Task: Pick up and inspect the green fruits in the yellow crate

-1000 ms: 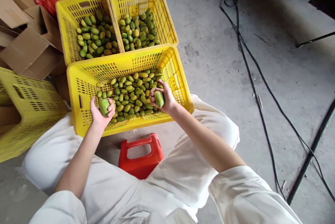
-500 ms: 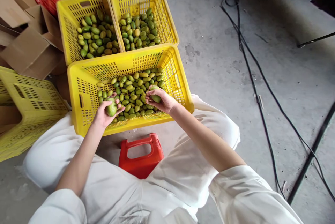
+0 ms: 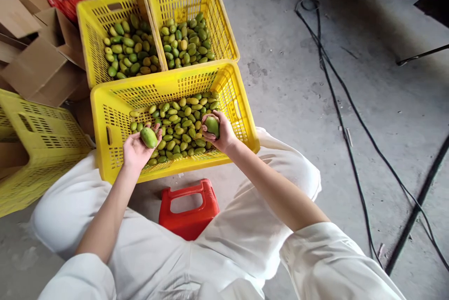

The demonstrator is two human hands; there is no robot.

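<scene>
My left hand [image 3: 136,149], palm turned up, holds a green mango [image 3: 148,137] on its fingers above the left side of the near yellow crate [image 3: 96,122]. Over the right side of that crate, my right hand [image 3: 222,134] has its fingers curled round another green mango [image 3: 212,127]. Beneath both hands, many small green and yellowish mangoes [image 3: 182,127] cover the crate's bottom. Part of the pile is hidden by the hands.
Two more yellow crates, a left one [image 3: 84,38] and a right one [image 3: 228,29], hold mangoes behind the near crate. A tilted yellow crate [image 3: 52,127] and cardboard boxes [image 3: 35,66] are at left. A red stool [image 3: 189,220] sits between my legs. Black cables [image 3: 336,103] cross the floor at right.
Both hands have turned the mangoes about. My left hand has rolled palm up, its mango now lying on the fingers. My right hand turned over and back. The crates have not moved.
</scene>
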